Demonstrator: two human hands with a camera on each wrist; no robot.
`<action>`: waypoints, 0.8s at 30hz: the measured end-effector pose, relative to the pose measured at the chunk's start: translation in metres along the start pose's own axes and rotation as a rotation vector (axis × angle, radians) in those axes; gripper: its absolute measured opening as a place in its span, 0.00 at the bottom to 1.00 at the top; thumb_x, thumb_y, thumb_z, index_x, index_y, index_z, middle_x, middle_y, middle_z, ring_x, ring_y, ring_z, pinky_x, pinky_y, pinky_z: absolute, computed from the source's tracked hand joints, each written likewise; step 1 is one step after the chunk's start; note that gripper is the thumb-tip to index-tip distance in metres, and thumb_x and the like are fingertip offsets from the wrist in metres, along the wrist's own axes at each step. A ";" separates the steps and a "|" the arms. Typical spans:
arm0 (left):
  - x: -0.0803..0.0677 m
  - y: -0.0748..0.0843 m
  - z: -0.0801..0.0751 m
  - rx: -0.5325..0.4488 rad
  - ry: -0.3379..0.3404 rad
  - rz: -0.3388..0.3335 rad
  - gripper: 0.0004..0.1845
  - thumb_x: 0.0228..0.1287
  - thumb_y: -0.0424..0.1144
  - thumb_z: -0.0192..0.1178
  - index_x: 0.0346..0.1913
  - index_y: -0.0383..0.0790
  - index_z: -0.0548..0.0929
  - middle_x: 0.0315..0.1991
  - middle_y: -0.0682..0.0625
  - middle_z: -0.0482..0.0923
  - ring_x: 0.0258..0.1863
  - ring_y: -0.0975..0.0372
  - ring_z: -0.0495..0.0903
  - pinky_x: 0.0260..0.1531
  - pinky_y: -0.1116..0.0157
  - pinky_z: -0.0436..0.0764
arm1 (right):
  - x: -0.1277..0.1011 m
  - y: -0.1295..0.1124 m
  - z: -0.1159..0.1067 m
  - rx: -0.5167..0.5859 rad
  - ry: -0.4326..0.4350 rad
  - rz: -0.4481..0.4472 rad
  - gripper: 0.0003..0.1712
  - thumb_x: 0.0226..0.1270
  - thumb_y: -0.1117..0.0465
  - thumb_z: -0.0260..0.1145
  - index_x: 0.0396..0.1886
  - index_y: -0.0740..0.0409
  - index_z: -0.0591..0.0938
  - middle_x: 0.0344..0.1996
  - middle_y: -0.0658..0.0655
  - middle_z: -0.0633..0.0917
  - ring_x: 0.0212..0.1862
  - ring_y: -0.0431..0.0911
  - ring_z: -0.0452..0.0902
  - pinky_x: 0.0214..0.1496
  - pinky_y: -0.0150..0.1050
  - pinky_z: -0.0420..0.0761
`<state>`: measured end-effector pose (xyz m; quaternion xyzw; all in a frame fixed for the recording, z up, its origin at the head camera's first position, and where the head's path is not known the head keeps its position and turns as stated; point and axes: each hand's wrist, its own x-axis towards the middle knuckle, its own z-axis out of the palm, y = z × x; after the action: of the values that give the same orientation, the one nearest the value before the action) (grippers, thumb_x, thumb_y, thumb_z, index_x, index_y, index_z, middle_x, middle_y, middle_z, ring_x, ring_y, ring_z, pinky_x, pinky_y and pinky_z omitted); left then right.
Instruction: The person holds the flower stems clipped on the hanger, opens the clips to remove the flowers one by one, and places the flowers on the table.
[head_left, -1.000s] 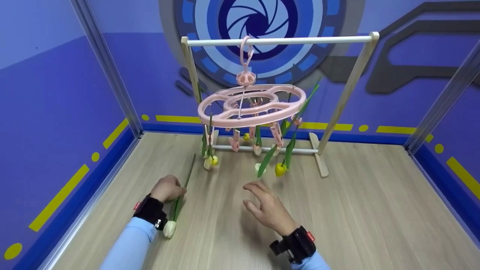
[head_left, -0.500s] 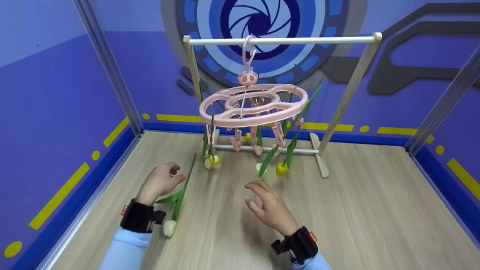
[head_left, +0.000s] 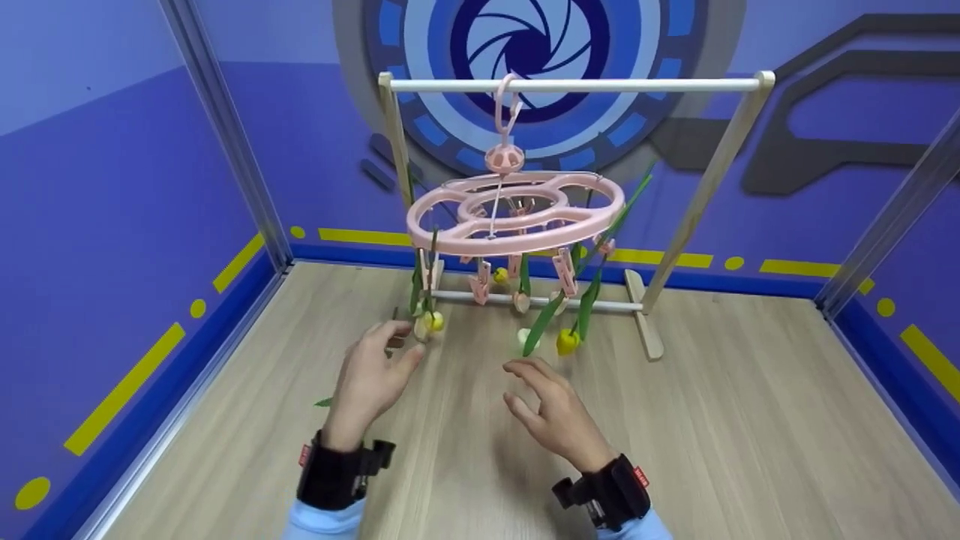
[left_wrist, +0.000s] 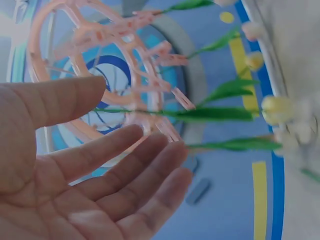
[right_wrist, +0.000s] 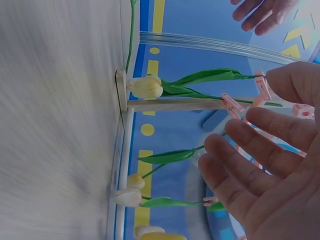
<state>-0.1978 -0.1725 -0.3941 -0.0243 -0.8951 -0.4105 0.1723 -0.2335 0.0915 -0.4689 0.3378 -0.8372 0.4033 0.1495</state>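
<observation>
My left hand (head_left: 375, 382) is held above the table to the left of the hanging flowers, its fingers loosely extended and holding nothing. It and the forearm hide most of a tulip lying on the table; only a leaf tip (head_left: 323, 403) and the stem's end show. A pink clip hanger (head_left: 487, 245) holds several artificial tulips upside down, among them a yellow tulip (head_left: 568, 342) and a white tulip (head_left: 527, 339). Just in front of these hovers my right hand (head_left: 559, 416), relaxed, with nothing in it. In the left wrist view, spread fingers (left_wrist: 150, 165) appear before the hanger.
The hanger hooks over the white top bar (head_left: 637, 85) of a wooden-legged rack (head_left: 705, 195) at the back of the wood-grain table (head_left: 750, 420). Blue patterned panels (head_left: 150, 225) enclose the left, back and right sides. Several pink clips (head_left: 480, 289) dangle below the ring.
My left hand let go of the tulip on the table, lifted off to the left, then moved right and forward toward the hanger. The right hand has stayed nearly still.
</observation>
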 end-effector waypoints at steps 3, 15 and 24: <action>-0.002 0.009 0.015 -0.063 0.041 0.049 0.15 0.69 0.34 0.67 0.56 0.32 0.84 0.52 0.39 0.83 0.52 0.47 0.83 0.54 0.48 0.81 | 0.000 0.002 -0.005 0.001 0.026 -0.012 0.20 0.70 0.65 0.70 0.60 0.61 0.82 0.55 0.57 0.84 0.56 0.49 0.82 0.56 0.50 0.84; -0.009 0.048 0.069 -0.211 0.066 0.286 0.12 0.71 0.34 0.65 0.54 0.34 0.85 0.49 0.43 0.84 0.49 0.51 0.84 0.50 0.51 0.83 | 0.002 0.010 -0.024 -0.035 0.187 -0.100 0.20 0.65 0.72 0.71 0.57 0.66 0.83 0.52 0.59 0.85 0.51 0.52 0.84 0.49 0.46 0.85; -0.002 0.060 0.099 -0.252 0.136 0.341 0.13 0.69 0.30 0.66 0.54 0.34 0.85 0.50 0.44 0.85 0.50 0.56 0.83 0.50 0.54 0.82 | 0.006 0.018 -0.048 0.010 0.316 -0.076 0.17 0.67 0.75 0.69 0.55 0.67 0.84 0.50 0.60 0.86 0.49 0.52 0.84 0.49 0.47 0.85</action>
<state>-0.2131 -0.0596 -0.4110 -0.1689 -0.8059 -0.4849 0.2948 -0.2508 0.1340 -0.4462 0.3022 -0.7880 0.4495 0.2927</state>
